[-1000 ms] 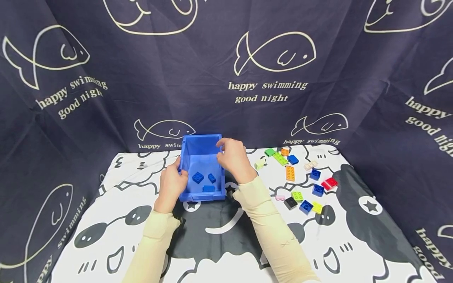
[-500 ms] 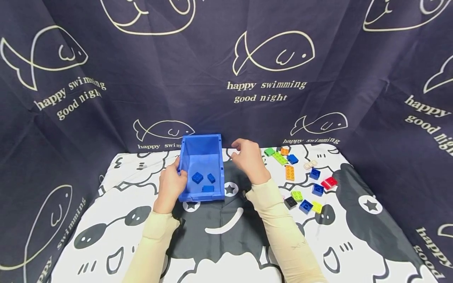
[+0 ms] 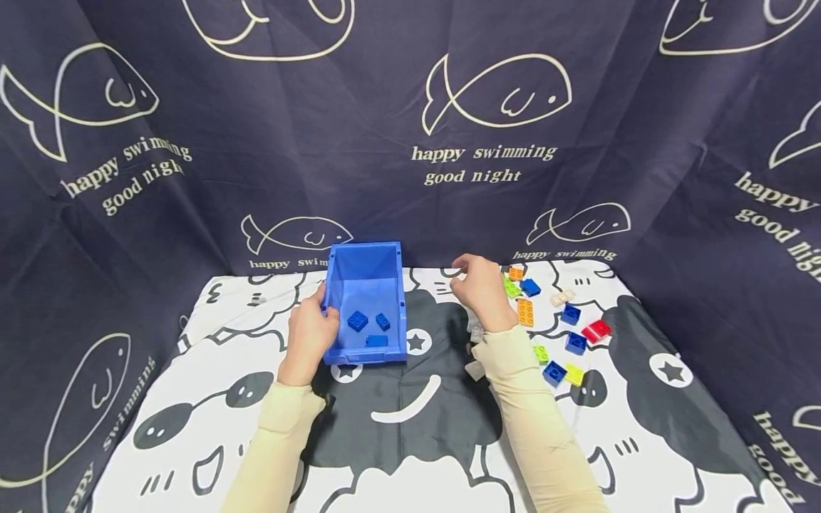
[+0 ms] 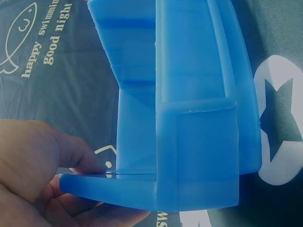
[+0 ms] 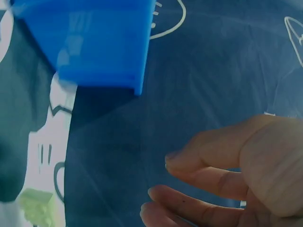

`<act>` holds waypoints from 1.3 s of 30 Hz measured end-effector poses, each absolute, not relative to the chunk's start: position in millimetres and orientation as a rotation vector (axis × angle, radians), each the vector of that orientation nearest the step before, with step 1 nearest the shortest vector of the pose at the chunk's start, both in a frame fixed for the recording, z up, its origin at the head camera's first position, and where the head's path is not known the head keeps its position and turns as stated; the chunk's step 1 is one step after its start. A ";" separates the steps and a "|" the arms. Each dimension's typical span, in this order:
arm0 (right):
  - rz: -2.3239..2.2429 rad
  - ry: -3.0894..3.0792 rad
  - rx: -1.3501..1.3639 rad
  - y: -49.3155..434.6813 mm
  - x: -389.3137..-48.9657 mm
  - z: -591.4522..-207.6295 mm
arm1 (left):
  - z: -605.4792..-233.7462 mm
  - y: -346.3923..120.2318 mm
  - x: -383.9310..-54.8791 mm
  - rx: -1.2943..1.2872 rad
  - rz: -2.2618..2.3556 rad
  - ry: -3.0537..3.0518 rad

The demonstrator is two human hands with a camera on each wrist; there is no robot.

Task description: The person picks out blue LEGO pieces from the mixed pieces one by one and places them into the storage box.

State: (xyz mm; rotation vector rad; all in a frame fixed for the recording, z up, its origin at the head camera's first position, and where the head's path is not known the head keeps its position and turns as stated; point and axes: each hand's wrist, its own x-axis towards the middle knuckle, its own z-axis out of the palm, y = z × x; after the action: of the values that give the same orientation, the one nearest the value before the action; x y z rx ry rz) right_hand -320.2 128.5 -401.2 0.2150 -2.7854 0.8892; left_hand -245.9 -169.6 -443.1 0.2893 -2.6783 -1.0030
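Observation:
A blue plastic bin (image 3: pixel 367 356) stands left of centre, with blue toy building bricks (image 3: pixel 358 321) lying on its floor. My left hand (image 3: pixel 311 331) grips the bin's left wall, and the left wrist view shows the thumb on one side of the edge and the fingers on the other. To the right of the bin, my right hand (image 3: pixel 482 291) is raised near the back of the cloth. Its fingers (image 5: pixel 199 208) are loosely bent with a gap to the thumb and nothing between them. A pale green brick (image 5: pixel 38 208) shows low in the right wrist view.
Loose bricks lie scattered on the right, among them an orange one (image 3: pixel 525 312), a red one (image 3: pixel 597 330), blue ones (image 3: pixel 576 343) and a yellow one (image 3: pixel 574 375). My right arm hides some bricks. A dark fish-print curtain (image 3: pixel 385 142) hangs behind the patterned cloth (image 3: pixel 410 491).
My right hand has moved right, from the bin's right wall toward the loose bricks, and now covers some of them. My left hand and the bin have stayed put.

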 end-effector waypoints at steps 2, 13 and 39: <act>0.884 -2.791 0.200 134.9 -323.6 -402.7 | -442.4 -170.2 -246.1 0.290 -1.005 -2.676; 0.816 -2.843 0.102 174.7 -339.6 -402.5 | -443.3 -171.8 -246.0 0.281 -0.993 -2.667; 0.673 -3.014 -0.057 247.9 -389.1 -435.5 | -442.9 -171.4 -245.7 0.284 -0.995 -2.674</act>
State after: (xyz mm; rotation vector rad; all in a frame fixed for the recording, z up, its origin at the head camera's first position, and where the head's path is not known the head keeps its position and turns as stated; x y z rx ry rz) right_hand -389.1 247.9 -435.5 -0.0571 -3.0135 0.6727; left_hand -245.7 -171.4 -442.9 0.2837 -2.6736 -0.9951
